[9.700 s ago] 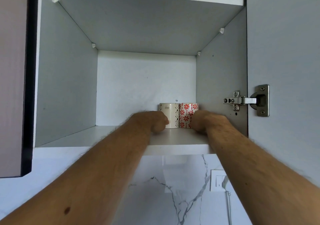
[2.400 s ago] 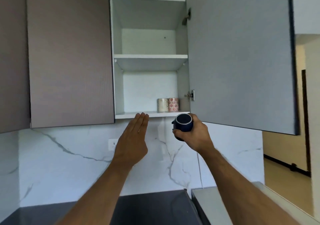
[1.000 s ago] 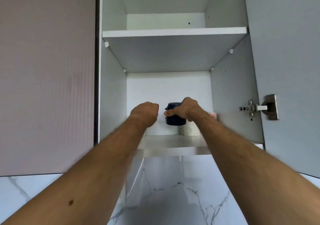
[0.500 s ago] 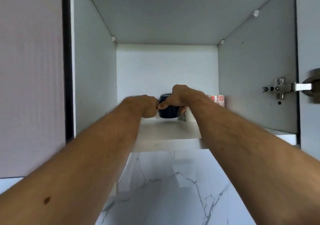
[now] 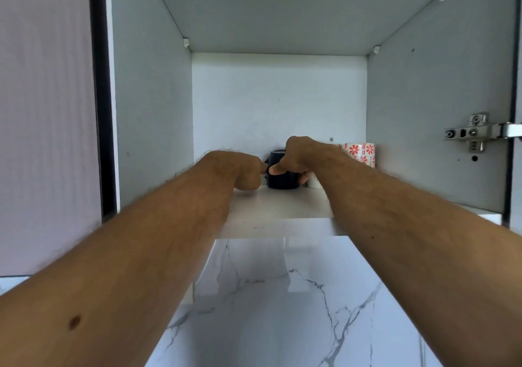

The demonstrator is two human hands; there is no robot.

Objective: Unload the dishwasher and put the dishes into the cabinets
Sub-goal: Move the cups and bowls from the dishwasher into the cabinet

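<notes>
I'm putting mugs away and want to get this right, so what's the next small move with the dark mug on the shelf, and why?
Probably let go and draw the right hand back. The dark mug looks upright with its base on the shelf, left of the flowered mug, so it seems placed. The left hand is curled beside it; whether it touches the mug is unclear.
</notes>
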